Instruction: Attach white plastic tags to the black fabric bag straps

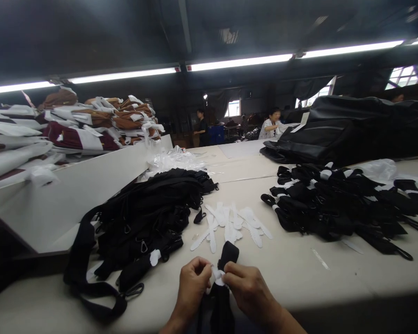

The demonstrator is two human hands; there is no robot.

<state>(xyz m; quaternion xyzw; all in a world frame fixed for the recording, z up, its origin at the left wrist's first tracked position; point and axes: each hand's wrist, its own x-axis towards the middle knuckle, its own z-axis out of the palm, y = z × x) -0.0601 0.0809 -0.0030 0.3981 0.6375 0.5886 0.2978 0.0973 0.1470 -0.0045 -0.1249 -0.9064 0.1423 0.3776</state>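
Note:
Near the front edge of the table, a folded black webbing strap (pixel 223 308) stands between my hands, its looped top sticking up. A white toothed band (pixel 218 275) wraps around its middle. My left hand (pixel 192 284) pinches the left end of that band between thumb and finger. From the other side, my right hand (pixel 248 288) is closed on the strap where the band crosses it; its fingertips partly hide the band's right side. Just beyond the strap lie several loose white bands (pixel 226 220), spread over one another on the pale table (pixel 285 269).
To the left is a pile of loose black straps (pixel 142 204) with metal clips. Banded black straps (pixel 327 204) are heaped to the right, with black bags (pixel 348 123) behind. A white bin wall (pixel 73 195) borders wrapped brown and maroon items (pixel 90 125). Two people work far back.

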